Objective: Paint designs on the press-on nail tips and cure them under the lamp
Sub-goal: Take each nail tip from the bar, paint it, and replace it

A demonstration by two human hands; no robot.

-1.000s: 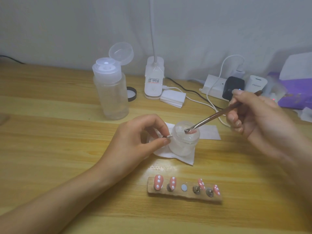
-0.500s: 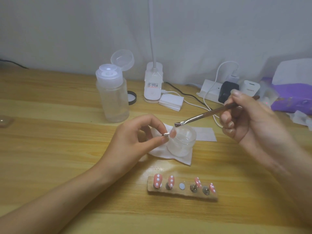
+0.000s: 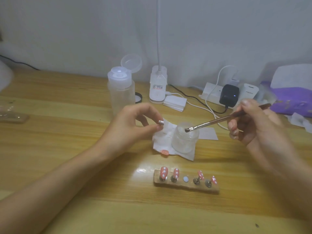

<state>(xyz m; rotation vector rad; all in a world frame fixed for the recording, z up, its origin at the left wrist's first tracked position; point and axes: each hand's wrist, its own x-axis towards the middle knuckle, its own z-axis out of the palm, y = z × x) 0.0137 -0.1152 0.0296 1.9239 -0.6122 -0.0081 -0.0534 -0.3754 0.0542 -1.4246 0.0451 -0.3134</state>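
One nail tip (image 3: 164, 152) lies between hands (left hand (image 3: 133, 127) pinches stud (image 3: 161, 122), right hand (image 3: 258, 125) brush (image 3: 211, 122)).

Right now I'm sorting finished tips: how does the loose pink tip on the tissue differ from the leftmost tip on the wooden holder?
The loose tip lies flat at the near edge of the tissue; the leftmost holder tip stands tilted on a metal peg in the wooden holder. The leftmost holder tip carries white dots; the loose tip shows none clearly. Both are pink.

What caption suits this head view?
Right hand holds a brush at the mouth of the small jar; left hand pinches a metal piece.
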